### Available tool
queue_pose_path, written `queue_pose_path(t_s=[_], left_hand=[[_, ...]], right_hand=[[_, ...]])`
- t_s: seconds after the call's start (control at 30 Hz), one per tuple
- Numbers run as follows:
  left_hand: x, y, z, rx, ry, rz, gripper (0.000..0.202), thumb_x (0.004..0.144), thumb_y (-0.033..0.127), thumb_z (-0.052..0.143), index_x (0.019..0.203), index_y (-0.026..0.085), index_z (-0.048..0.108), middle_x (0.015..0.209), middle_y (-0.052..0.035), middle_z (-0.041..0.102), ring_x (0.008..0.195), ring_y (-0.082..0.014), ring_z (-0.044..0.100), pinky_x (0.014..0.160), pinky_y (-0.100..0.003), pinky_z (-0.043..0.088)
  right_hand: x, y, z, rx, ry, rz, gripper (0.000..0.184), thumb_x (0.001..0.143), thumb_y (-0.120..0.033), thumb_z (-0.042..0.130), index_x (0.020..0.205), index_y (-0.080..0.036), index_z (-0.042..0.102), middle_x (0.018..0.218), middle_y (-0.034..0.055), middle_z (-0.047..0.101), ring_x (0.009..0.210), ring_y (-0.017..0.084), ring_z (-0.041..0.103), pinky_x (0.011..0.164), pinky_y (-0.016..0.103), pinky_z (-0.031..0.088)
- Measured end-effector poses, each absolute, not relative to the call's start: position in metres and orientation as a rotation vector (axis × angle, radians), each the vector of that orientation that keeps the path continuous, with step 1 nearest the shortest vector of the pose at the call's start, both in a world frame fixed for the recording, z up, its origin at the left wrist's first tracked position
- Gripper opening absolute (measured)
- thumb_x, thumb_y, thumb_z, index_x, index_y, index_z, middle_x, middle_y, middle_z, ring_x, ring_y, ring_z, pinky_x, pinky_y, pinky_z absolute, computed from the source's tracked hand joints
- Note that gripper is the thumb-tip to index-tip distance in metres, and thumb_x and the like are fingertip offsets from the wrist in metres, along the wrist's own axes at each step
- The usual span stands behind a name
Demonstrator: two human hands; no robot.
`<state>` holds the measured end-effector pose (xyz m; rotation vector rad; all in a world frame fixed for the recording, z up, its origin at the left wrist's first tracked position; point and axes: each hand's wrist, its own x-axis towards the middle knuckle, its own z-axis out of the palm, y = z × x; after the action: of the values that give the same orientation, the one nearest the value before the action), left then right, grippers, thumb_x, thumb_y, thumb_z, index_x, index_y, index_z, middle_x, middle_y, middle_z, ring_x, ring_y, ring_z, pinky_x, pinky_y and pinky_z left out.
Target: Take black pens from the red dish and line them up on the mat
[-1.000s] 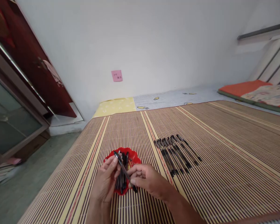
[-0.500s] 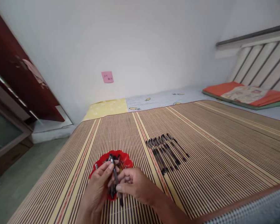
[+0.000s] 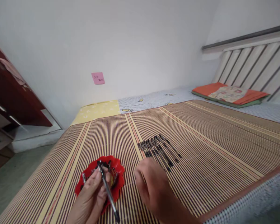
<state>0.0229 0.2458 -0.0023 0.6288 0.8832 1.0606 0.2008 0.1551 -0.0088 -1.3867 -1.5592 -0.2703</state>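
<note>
My left hand (image 3: 90, 194) pinches a pen (image 3: 108, 191) between thumb and fingers above a red scalloped bowl (image 3: 121, 174). The pen slants, its dark lower end toward me. More pens and small dark pieces lie in the bowl, partly covered by this hand. A row of black capped pens (image 3: 166, 149) lies side by side on the striped mat (image 3: 200, 155). My right hand (image 3: 152, 186) is over the near left ends of that row, knuckles up and fingers curled under. Its fingertips, and anything in them, are hidden.
The mat covers a bed against a white wall (image 3: 142, 46) bearing a pink note (image 3: 98, 78). Folded orange and green cloth (image 3: 231, 93) lies by the slatted headboard (image 3: 254, 68) at right. A dark red door (image 3: 18, 93) stands at left.
My right hand has left the pen at my left hand and moved right to the pen row. My left hand still holds its pen. The view has turned slightly right.
</note>
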Motion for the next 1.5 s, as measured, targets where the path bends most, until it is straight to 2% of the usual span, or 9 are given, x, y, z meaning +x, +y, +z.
queue_pose_path(t_s=[0.07, 0.13, 0.3, 0.73, 0.93, 1.1, 1.27, 1.4, 1.5], left_hand=[[0.033, 0.242, -0.002, 0.601, 0.861, 1.03, 0.021, 0.072, 0.006, 0.073, 0.09, 0.016, 0.074, 0.09, -0.0075, 0.073, 0.076, -0.0164, 0.068, 0.064, -0.022, 0.06], [0.038, 0.24, -0.003, 0.597, 0.856, 1.007, 0.022, 0.073, 0.004, 0.072, 0.092, 0.016, 0.074, 0.094, -0.0088, 0.074, 0.081, -0.0173, 0.069, 0.066, -0.022, 0.06], [0.04, 0.241, 0.0, 0.607, 0.855, 1.021, 0.023, 0.075, 0.003, 0.07, 0.093, 0.016, 0.075, 0.093, -0.008, 0.074, 0.074, -0.0148, 0.069, 0.062, -0.02, 0.059], [0.038, 0.237, 0.009, 0.598, 0.856, 1.026, 0.022, 0.076, 0.0, 0.066, 0.09, 0.016, 0.073, 0.088, -0.0073, 0.074, 0.072, -0.0144, 0.07, 0.061, -0.018, 0.058], [0.038, 0.243, 0.001, 0.61, 0.884, 1.007, 0.029, 0.074, 0.001, 0.069, 0.098, 0.017, 0.073, 0.093, -0.008, 0.074, 0.076, -0.0159, 0.071, 0.064, -0.021, 0.06], [0.038, 0.25, -0.013, 0.653, 0.829, 0.945, 0.035, 0.07, 0.007, 0.079, 0.103, 0.016, 0.072, 0.093, -0.0083, 0.073, 0.07, -0.0129, 0.068, 0.065, -0.021, 0.059], [0.037, 0.252, -0.021, 0.681, 0.807, 0.945, 0.035, 0.066, 0.01, 0.083, 0.099, 0.017, 0.073, 0.091, -0.0065, 0.073, 0.07, -0.0126, 0.067, 0.071, -0.023, 0.06], [0.039, 0.252, -0.021, 0.694, 0.821, 0.955, 0.033, 0.068, 0.012, 0.082, 0.099, 0.019, 0.072, 0.09, -0.0047, 0.072, 0.069, -0.0116, 0.066, 0.07, -0.022, 0.059], [0.036, 0.248, -0.014, 0.691, 0.848, 0.954, 0.036, 0.068, 0.012, 0.082, 0.101, 0.019, 0.072, 0.092, -0.0046, 0.071, 0.07, -0.0122, 0.066, 0.07, -0.022, 0.059]], right_hand=[[0.217, 0.173, -0.029, -1.772, -1.559, -0.098, 0.024, 0.092, -0.008, 0.043, 0.074, -0.02, 0.053, 0.065, 0.0031, 0.056, 0.057, 0.015, 0.051, 0.056, 0.028, 0.038], [0.225, 0.188, -0.044, -1.954, -1.542, 0.01, 0.023, 0.091, -0.007, 0.046, 0.072, -0.019, 0.053, 0.064, 0.0026, 0.056, 0.053, 0.013, 0.048, 0.052, 0.027, 0.031], [0.211, 0.191, -0.051, -1.877, -1.596, 0.037, 0.018, 0.092, -0.009, 0.049, 0.077, -0.018, 0.053, 0.069, 0.0014, 0.058, 0.057, 0.013, 0.049, 0.052, 0.027, 0.026], [0.178, 0.18, -0.038, -1.675, -1.709, -0.068, 0.018, 0.092, -0.009, 0.047, 0.079, -0.02, 0.052, 0.074, 0.0016, 0.061, 0.065, 0.016, 0.055, 0.058, 0.03, 0.031], [0.179, 0.178, -0.036, -1.57, -1.694, -0.157, 0.02, 0.097, -0.014, 0.042, 0.08, -0.02, 0.051, 0.074, 0.0027, 0.059, 0.069, 0.016, 0.055, 0.062, 0.029, 0.034], [0.191, 0.182, -0.038, -1.741, -1.485, 0.372, 0.022, 0.093, -0.015, 0.048, 0.071, -0.019, 0.05, 0.067, -0.0002, 0.056, 0.061, 0.012, 0.049, 0.057, 0.026, 0.03], [0.186, 0.178, -0.019, -1.289, -1.253, 1.09, 0.027, 0.092, -0.027, 0.051, 0.067, -0.018, 0.051, 0.061, -0.0036, 0.052, 0.058, 0.009, 0.047, 0.055, 0.021, 0.035], [0.18, 0.18, -0.018, -1.185, -1.168, 1.197, 0.018, 0.086, -0.026, 0.057, 0.071, -0.016, 0.059, 0.067, -0.0008, 0.062, 0.061, 0.01, 0.054, 0.061, 0.022, 0.041], [0.179, 0.176, -0.016, -1.166, -1.168, 1.193, 0.019, 0.088, -0.028, 0.055, 0.073, -0.017, 0.06, 0.066, -0.0012, 0.06, 0.061, 0.01, 0.054, 0.06, 0.022, 0.041]])
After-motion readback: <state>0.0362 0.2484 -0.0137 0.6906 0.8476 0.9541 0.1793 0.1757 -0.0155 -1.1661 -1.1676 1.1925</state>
